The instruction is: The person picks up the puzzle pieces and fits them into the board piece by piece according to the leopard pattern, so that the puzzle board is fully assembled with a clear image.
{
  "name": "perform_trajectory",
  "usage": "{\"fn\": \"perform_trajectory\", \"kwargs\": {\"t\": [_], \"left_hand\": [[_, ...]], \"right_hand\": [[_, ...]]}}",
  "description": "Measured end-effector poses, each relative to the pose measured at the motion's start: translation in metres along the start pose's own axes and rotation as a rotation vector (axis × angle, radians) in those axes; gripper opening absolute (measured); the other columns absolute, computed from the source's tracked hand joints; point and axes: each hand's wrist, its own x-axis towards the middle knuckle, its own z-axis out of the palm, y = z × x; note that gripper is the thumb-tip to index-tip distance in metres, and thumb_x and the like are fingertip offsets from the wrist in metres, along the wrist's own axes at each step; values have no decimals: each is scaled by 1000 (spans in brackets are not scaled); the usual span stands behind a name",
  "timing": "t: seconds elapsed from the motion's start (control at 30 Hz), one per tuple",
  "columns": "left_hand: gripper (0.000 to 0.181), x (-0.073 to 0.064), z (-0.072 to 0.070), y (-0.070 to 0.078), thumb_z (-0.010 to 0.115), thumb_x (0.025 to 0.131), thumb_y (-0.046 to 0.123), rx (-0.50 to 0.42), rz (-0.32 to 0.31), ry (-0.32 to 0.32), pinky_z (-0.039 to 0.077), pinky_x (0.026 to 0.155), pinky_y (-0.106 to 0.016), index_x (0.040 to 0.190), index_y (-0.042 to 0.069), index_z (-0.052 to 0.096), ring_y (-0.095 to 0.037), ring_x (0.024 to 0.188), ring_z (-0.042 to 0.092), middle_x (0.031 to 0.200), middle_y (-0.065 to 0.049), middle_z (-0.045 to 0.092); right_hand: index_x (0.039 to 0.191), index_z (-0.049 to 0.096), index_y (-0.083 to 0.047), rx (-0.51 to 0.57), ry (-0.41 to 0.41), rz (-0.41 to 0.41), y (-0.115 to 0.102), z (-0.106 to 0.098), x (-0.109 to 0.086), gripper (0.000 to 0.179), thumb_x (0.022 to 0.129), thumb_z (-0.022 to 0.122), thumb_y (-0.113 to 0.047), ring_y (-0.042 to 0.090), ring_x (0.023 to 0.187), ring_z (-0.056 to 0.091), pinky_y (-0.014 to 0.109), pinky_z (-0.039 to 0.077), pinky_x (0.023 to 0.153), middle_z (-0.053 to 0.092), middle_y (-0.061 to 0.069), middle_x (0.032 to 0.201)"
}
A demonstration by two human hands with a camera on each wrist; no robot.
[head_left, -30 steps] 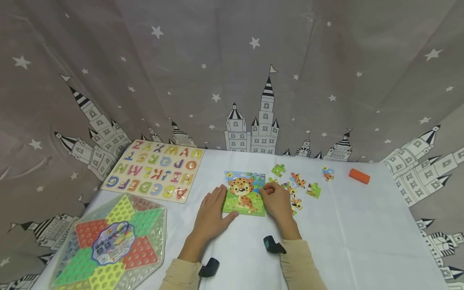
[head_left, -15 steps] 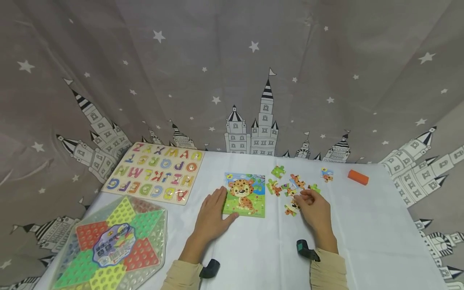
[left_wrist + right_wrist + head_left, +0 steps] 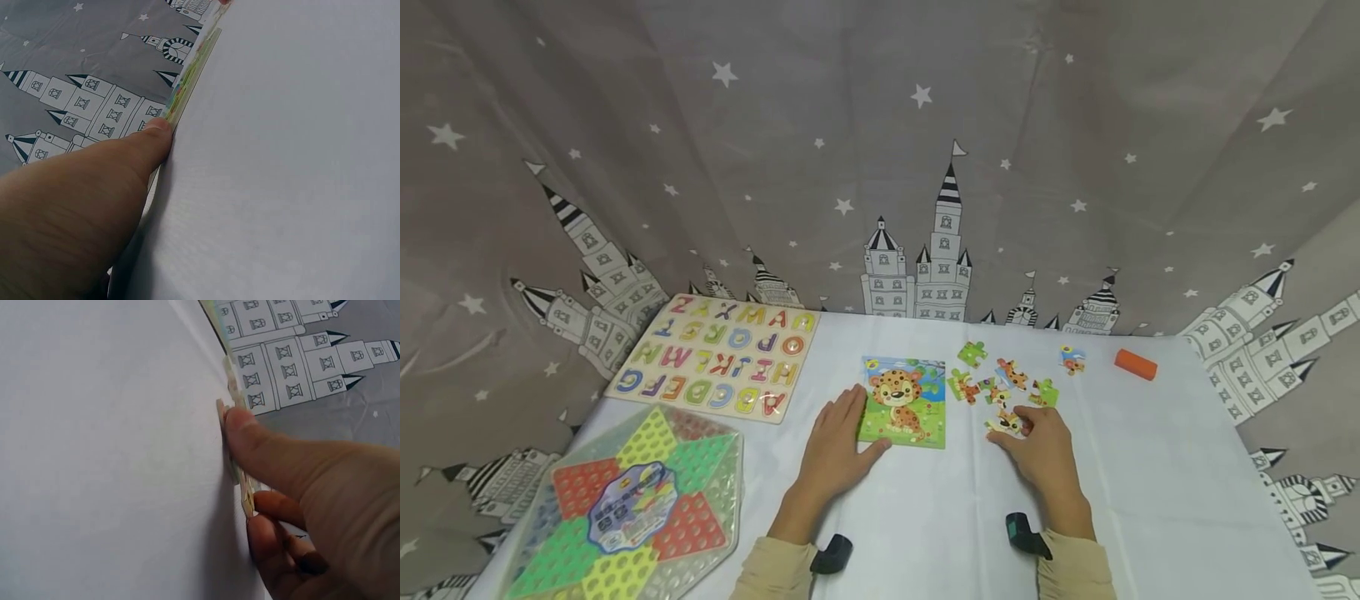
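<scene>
A square leopard picture puzzle [image 3: 906, 404] lies in the middle of the white table. My left hand [image 3: 833, 442] rests flat along its left side, the thumb reaching its lower edge. In the left wrist view, that thumb [image 3: 153, 134] touches the thin edge of the board [image 3: 195, 78]. To the right, my right hand [image 3: 1047, 450] pinches a jigsaw piece [image 3: 1004, 424] with an animal's face between thumb and fingers, low over the table. The right wrist view shows the thumb [image 3: 244, 425] on the pieces, seen edge-on, with fingertips at the near end.
Several loose jigsaw pieces lie behind the right hand, among them a green one [image 3: 972, 353] and a spotted one [image 3: 964, 386]. A blue corner piece [image 3: 1072, 360] and an orange block [image 3: 1136, 364] lie farther right. At left are an alphabet board [image 3: 715, 354] and a star-shaped game board [image 3: 632, 500].
My right hand has left the leopard puzzle's right edge, moved right to the loose pieces and taken a piece between thumb and fingers. The left hand has stayed in place.
</scene>
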Motion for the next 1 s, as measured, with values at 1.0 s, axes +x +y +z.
{"fn": "perform_trajectory", "kwargs": {"t": [1.0], "left_hand": [[92,-1,-2,1,68,91,55,-19,-2,-7,19,131,-49,160,6,31,-31,156,27,168,-11,31]], "right_hand": [[118,78,-22,221,-329,-349,-89,23,43,31,88,82,-26,9,81,66,27,54,71,77,-1,100]]}}
